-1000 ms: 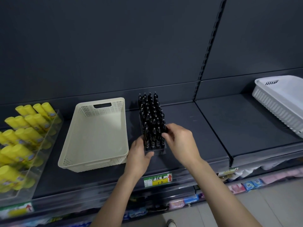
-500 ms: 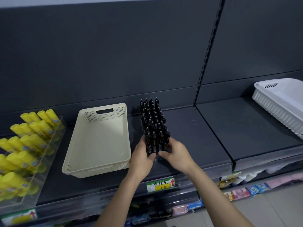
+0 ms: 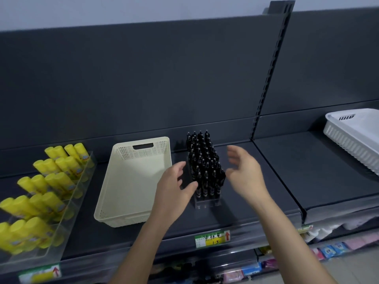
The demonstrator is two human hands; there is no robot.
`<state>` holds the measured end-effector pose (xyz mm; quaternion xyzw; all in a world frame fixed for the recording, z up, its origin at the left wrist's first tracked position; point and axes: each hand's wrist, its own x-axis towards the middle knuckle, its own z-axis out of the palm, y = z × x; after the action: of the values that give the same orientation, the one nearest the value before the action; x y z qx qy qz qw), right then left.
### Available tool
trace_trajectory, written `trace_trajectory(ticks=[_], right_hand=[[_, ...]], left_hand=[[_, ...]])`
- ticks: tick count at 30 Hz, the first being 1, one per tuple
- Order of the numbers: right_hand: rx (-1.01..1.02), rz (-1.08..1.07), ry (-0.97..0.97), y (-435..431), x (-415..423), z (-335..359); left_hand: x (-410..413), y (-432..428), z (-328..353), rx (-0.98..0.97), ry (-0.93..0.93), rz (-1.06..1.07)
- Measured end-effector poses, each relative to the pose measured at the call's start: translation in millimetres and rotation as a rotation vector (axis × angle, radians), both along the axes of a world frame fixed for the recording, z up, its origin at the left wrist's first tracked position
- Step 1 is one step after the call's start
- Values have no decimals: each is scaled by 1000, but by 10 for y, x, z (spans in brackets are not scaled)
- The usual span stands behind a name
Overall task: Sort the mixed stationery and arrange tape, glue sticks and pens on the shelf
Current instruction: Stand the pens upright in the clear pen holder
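While the pens [image 3: 205, 167] stand between them, left hand [image 3: 174, 187] and right hand [image 3: 244, 173] spread wide, empty.

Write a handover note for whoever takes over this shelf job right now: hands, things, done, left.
Left hand: open, just left of the pens; contact unclear.
Right hand: open, clear of the pens on their right.
Pens stand in a block on the shelf, right of the cream basket; glue sticks far left.
Done: pens, glue sticks shelved.
Left: tape, none in view.
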<state>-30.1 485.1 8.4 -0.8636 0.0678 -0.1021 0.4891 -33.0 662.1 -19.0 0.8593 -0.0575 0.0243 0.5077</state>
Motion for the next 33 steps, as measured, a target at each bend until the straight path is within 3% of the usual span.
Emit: trace_trajectory(ticks=[6, 10, 16, 21, 26, 33], right_hand=[[84, 7, -194, 436, -51, 324], [131, 149, -146, 841, -19, 277], [-60, 233, -11, 1232, 61, -189], [-197, 206, 58, 1324, 109, -484], [-62, 137, 228, 1358, 220, -618], [1, 40, 264, 1442, 239, -568]], left_hand=[[20, 327, 52, 52, -110, 122], [18, 631, 50, 86, -172, 176], [58, 1267, -110, 276, -207, 318], [79, 1670, -339, 376, -51, 391], [79, 1718, -500, 258, 156, 375], [81, 1727, -443, 237, 125, 374]])
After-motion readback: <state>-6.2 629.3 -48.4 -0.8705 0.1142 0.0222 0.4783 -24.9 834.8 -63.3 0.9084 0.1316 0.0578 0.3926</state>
